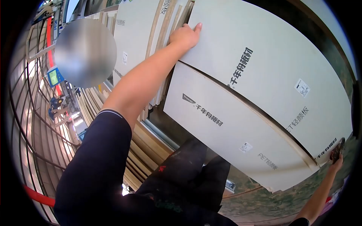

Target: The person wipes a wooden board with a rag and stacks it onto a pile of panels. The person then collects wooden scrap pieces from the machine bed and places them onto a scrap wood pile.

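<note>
A large pale board (264,49) with dark printed characters and a small label fills the upper right. My left hand (185,37) is closed on its left edge, the thumb lying on the face and the fingers curled out of sight behind the edge. At the far right, my right hand (336,156) is wrapped round a dark object (340,145) at the lower right corner of this board; what the object is cannot be made out. Below lies a second printed pale board (226,128), with a dark gap between the two.
More pale boards (132,41) stand on edge left of my left hand. Stacked strips (143,158) lie beside my legs. A green-screened device (55,77) is at the left, near a blurred round patch. A red bar (39,196) crosses the lower left.
</note>
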{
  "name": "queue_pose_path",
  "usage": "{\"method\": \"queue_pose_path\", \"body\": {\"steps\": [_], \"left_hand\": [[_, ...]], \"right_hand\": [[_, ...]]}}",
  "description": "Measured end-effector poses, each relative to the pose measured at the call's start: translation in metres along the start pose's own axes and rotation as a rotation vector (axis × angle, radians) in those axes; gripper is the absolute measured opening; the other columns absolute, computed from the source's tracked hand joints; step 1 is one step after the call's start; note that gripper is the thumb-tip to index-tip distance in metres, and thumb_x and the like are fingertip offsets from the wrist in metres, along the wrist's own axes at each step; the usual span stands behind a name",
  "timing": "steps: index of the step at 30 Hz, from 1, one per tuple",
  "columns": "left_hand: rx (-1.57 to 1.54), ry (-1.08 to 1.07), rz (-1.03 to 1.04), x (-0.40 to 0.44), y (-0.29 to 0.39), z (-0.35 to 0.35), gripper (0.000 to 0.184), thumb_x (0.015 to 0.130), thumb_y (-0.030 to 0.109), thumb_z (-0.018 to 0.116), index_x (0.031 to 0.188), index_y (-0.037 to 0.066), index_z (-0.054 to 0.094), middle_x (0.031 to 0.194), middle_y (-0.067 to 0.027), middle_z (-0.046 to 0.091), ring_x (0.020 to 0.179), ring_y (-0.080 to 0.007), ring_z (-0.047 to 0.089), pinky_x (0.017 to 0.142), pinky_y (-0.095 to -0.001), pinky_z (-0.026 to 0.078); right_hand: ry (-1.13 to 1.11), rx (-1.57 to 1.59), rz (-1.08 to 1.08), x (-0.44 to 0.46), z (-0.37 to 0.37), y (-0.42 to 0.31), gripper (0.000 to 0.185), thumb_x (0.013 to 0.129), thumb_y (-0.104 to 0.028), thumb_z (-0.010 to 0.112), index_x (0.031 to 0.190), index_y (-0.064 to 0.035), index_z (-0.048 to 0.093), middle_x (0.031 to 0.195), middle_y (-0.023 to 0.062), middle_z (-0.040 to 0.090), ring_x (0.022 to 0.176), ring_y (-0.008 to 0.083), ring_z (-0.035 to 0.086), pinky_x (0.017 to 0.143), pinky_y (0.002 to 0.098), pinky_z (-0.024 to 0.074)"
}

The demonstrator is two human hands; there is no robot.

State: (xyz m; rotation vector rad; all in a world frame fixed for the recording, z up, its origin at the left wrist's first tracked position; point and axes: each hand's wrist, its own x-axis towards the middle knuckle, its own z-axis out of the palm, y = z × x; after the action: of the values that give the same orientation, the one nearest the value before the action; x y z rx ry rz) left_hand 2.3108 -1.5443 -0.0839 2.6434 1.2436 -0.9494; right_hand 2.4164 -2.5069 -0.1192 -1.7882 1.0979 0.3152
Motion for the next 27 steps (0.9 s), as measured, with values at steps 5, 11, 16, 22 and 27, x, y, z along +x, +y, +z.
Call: {"method": "queue_pose_path", "body": {"steps": [5,11,16,22,27], "left_hand": [[-0.143,0.013,-0.077,0.016,0.001,0.027,0.084,0.093,0.065,0.030,0.136,-0.007,0.037,0.131,-0.0268,0.053,0.122,-0.0405,0.052,0.102,-0.0471,0.040],[-0.278,0.028,0.000,0.024,-0.014,0.038,0.090,0.090,0.068,0.036,0.135,-0.009,0.036,0.133,-0.0317,0.049,0.126,-0.0431,0.048,0.106,-0.0465,0.037],[-0.283,0.020,0.037,0.044,-0.024,0.044,0.092,0.089,0.069,0.038,0.134,-0.011,0.036,0.132,-0.0327,0.049,0.126,-0.0427,0.048,0.106,-0.0455,0.037],[-0.344,-0.031,0.097,0.052,-0.031,0.039,0.091,0.090,0.065,0.045,0.130,-0.016,0.041,0.132,-0.0328,0.050,0.127,-0.0407,0.048,0.105,-0.0426,0.038],[-0.296,-0.039,0.164,0.006,0.006,0.006,0.092,0.088,0.066,0.047,0.128,-0.016,0.047,0.129,-0.0311,0.053,0.125,-0.0383,0.050,0.105,-0.0425,0.037]], "right_hand": [[-0.161,-0.040,0.035,-0.025,0.015,-0.009,0.032,0.097,-0.018,0.047,0.120,0.0015,0.056,0.104,0.0127,0.067,0.082,0.0246,0.068,0.069,0.0346,0.0552],[-0.063,-0.035,0.012,-0.041,0.035,-0.002,0.028,0.094,-0.013,0.049,0.115,0.0014,0.059,0.101,0.0116,0.067,0.081,0.0250,0.068,0.066,0.0356,0.0592],[-0.006,-0.055,0.015,-0.075,0.054,-0.011,0.023,0.094,-0.013,0.055,0.113,-0.0017,0.062,0.101,0.0086,0.067,0.085,0.0211,0.067,0.068,0.0332,0.0555],[-0.086,-0.146,0.014,-0.072,0.032,-0.014,0.023,0.093,-0.014,0.056,0.111,-0.0007,0.062,0.099,0.0072,0.067,0.083,0.0172,0.065,0.072,0.0323,0.0509],[0.002,0.117,0.028,-0.165,-0.001,0.032,0.023,0.093,-0.011,0.049,0.110,0.0011,0.058,0.101,0.0124,0.065,0.093,0.0273,0.065,0.075,0.0406,0.0547]]}}
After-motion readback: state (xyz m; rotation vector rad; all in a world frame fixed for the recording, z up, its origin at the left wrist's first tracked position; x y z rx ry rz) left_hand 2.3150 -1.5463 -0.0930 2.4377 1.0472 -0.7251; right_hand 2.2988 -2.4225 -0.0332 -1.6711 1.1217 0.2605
